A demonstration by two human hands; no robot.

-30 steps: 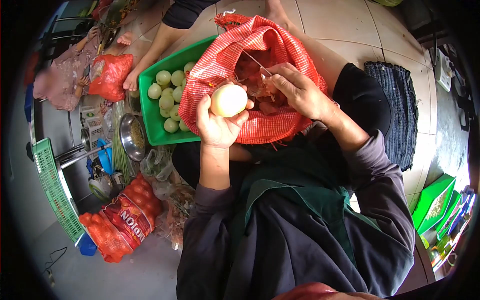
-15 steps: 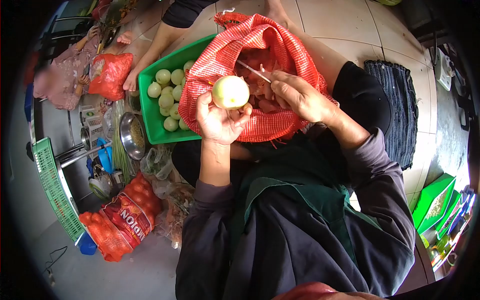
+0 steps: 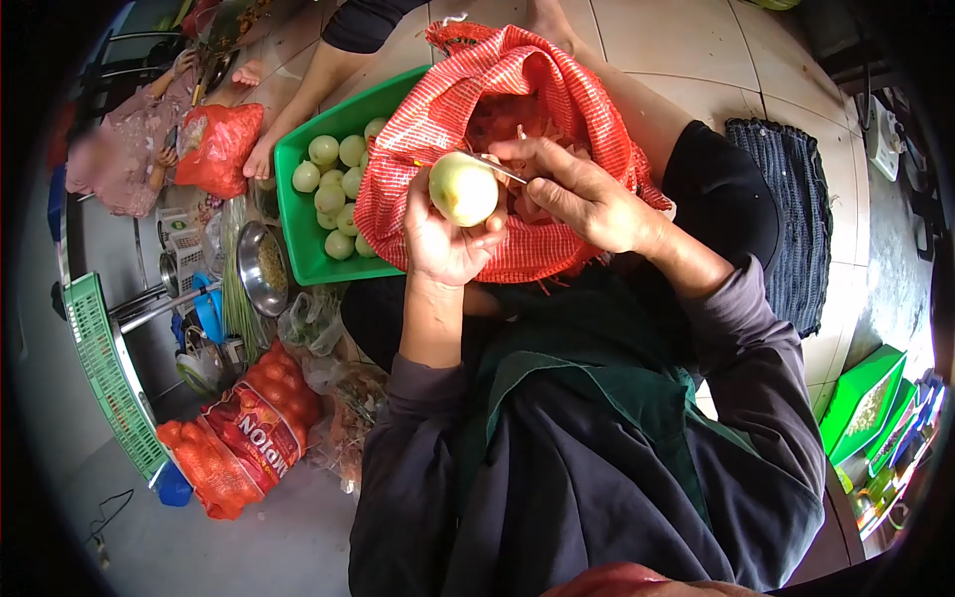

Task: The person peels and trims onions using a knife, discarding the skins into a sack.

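A pale, peeled onion (image 3: pixel 464 191) rests in my left hand (image 3: pixel 443 242), with the fingers curled around its sides and underside. My right hand (image 3: pixel 595 199) grips a knife (image 3: pixel 502 171), its handle hidden in the fingers. The blade lies against the top of the onion. Beneath both hands a red mesh sack (image 3: pixel 413 149) stands with its mouth rolled open, and onion skins (image 3: pixel 542 214) lie inside it. To the left of the sack, a green tub (image 3: pixel 298 244) holds several peeled onions (image 3: pixel 331 199).
A full red mesh bag of onions (image 3: pixel 269 418) lies at lower left, near a metal bowl (image 3: pixel 265 271). At upper left another person (image 3: pixel 124 149) sits by a red plastic bag (image 3: pixel 224 149). A dark woven mat (image 3: pixel 786 219) lies to the right.
My right hand has brought the knife from above the sack's opening onto the top of the onion. My left hand has turned the onion and shifted slightly right.
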